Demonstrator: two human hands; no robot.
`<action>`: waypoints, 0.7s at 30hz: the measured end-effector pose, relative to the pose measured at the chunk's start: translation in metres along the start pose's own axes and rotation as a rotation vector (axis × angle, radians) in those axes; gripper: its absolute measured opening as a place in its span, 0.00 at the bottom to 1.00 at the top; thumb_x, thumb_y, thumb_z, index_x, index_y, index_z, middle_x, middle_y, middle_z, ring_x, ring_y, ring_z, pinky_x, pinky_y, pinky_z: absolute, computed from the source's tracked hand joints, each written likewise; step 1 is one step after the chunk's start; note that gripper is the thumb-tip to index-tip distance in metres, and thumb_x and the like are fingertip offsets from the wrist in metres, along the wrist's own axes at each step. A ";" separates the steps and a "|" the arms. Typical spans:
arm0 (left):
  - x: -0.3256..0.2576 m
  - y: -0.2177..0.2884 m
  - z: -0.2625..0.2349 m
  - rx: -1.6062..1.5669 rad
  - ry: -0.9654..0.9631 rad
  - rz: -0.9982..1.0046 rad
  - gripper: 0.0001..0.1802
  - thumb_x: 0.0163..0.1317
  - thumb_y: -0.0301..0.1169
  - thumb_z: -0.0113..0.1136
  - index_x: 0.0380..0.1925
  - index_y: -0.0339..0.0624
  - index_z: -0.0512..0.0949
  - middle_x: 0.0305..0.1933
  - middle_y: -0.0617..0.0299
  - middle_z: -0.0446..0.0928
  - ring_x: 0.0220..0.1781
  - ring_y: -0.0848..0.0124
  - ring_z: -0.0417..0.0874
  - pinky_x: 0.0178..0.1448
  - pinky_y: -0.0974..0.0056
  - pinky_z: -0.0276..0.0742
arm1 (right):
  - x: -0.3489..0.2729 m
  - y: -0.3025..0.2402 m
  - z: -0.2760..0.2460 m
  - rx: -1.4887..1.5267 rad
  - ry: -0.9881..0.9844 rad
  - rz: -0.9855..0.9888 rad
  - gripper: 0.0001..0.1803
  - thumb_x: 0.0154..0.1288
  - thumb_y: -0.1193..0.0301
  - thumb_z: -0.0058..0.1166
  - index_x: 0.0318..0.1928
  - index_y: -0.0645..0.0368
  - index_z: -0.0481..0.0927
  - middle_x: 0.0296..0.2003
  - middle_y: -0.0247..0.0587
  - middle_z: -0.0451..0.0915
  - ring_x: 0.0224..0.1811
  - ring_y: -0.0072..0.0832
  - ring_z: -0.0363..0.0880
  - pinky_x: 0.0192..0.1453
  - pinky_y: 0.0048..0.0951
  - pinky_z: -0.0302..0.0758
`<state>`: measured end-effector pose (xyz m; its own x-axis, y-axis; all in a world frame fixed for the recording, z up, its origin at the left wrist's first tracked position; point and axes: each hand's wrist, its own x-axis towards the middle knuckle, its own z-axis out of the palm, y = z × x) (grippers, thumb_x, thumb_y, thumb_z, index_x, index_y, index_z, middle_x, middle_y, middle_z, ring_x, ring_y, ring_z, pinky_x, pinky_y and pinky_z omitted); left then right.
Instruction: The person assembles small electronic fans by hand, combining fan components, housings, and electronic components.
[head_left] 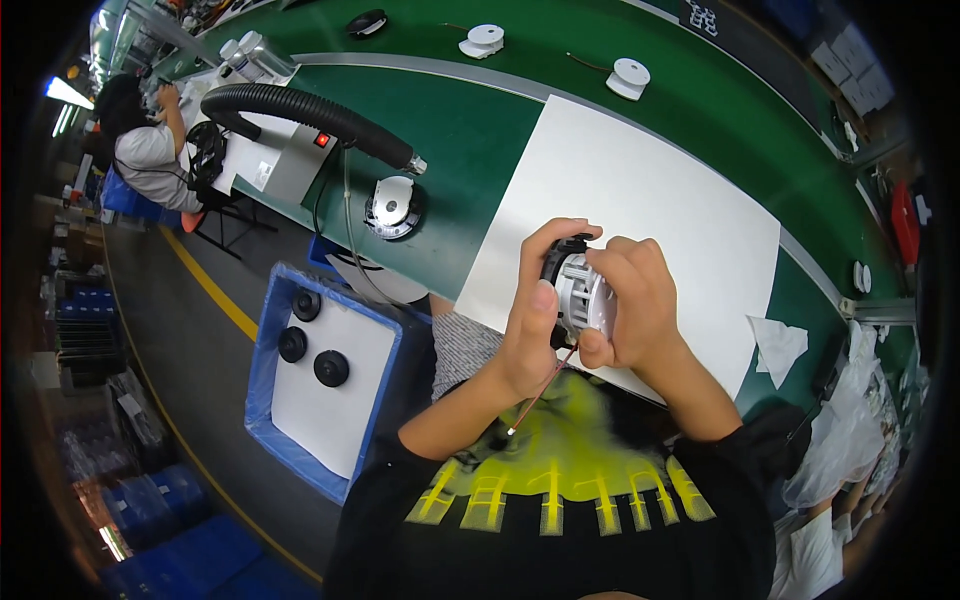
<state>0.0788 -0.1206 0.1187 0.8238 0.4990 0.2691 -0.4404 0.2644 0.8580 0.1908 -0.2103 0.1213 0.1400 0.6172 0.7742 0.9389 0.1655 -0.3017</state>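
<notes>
Between my hands, over the near edge of the white sheet [640,190], is a round device [577,295] with a black rim on its left and a white slotted body on its right. My left hand [535,320] is closed round the black side, thumb toward me. Against the white side, my right hand [632,300] presses with its fingers and thumb. A thin red and dark wire [545,388] hangs from the device and ends in a small white plug. The device's far side and some of my fingertips are hidden.
A black flexible hose [300,97] arches over the bench, near another round white-and-black device [394,207]. At lower left, a blue-lined bin [258,400] holds black round parts. White parts [482,41] sit on the green belt [560,50]. Another person [150,150] sits at far left.
</notes>
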 end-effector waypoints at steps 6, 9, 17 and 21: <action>-0.002 -0.001 -0.006 0.019 -0.082 0.023 0.36 0.72 0.54 0.36 0.66 0.33 0.56 0.64 0.47 0.62 0.62 0.63 0.67 0.67 0.61 0.62 | -0.003 0.001 -0.001 0.036 -0.006 -0.005 0.32 0.62 0.46 0.49 0.50 0.65 0.72 0.38 0.52 0.75 0.28 0.40 0.69 0.31 0.37 0.68; -0.002 0.000 -0.005 0.057 -0.095 0.032 0.36 0.72 0.53 0.36 0.66 0.33 0.55 0.64 0.47 0.62 0.62 0.64 0.67 0.67 0.61 0.62 | -0.002 0.000 -0.001 0.017 0.000 0.013 0.32 0.62 0.45 0.49 0.49 0.65 0.72 0.37 0.52 0.75 0.27 0.40 0.69 0.30 0.37 0.68; -0.008 0.002 -0.002 -0.019 -0.051 -0.068 0.36 0.73 0.54 0.34 0.67 0.35 0.54 0.59 0.50 0.64 0.59 0.66 0.68 0.65 0.63 0.62 | 0.000 -0.001 0.002 0.006 -0.030 0.008 0.31 0.63 0.46 0.47 0.46 0.65 0.73 0.36 0.53 0.75 0.26 0.41 0.70 0.27 0.36 0.68; -0.007 -0.001 -0.007 0.023 -0.067 -0.050 0.36 0.73 0.55 0.34 0.67 0.34 0.55 0.59 0.50 0.64 0.57 0.66 0.68 0.64 0.63 0.63 | -0.004 0.002 0.006 0.048 0.006 -0.005 0.31 0.62 0.46 0.48 0.46 0.65 0.73 0.36 0.53 0.75 0.25 0.41 0.70 0.27 0.36 0.68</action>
<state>0.0713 -0.1188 0.1130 0.8670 0.4287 0.2539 -0.3906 0.2685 0.8805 0.1905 -0.2080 0.1145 0.1368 0.6118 0.7791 0.9235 0.2058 -0.3238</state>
